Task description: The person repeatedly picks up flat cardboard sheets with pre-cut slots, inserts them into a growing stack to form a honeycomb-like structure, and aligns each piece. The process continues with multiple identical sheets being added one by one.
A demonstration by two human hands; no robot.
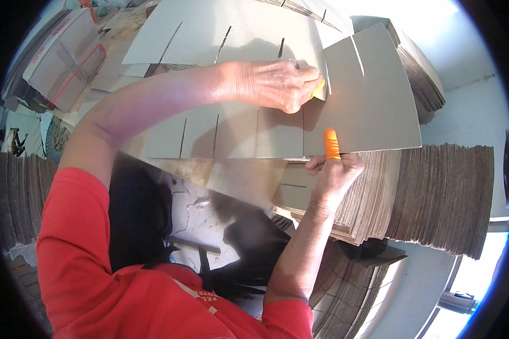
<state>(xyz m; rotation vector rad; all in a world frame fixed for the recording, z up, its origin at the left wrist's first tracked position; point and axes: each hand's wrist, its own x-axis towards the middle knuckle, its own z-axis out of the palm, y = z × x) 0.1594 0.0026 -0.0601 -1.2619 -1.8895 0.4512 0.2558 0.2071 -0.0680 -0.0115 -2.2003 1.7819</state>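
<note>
My left hand point(285, 86) reaches across the work surface, fingers closed at the right-hand corner of an upper pale cardboard sheet point(251, 28) with several narrow slots. A yellow finger cover shows at its fingertips. My right hand point(338, 169) grips the lower edge of a grey cardboard sheet point(379, 113), which has a slot in its far edge. The thumb, in an orange ribbed cover point(332, 144), lies on top; the other fingers are mostly underneath. Another slotted cardboard sheet point(240, 135) lies below my left forearm, beside the grey one.
Tall stacks of cardboard point(441, 198) stand at the right, with another stack point(418, 79) behind. More cardboard point(22, 192) is piled at the far left. A clear plastic-sided box point(68, 62) stands at the back left. The table edge point(192, 178) runs before my body.
</note>
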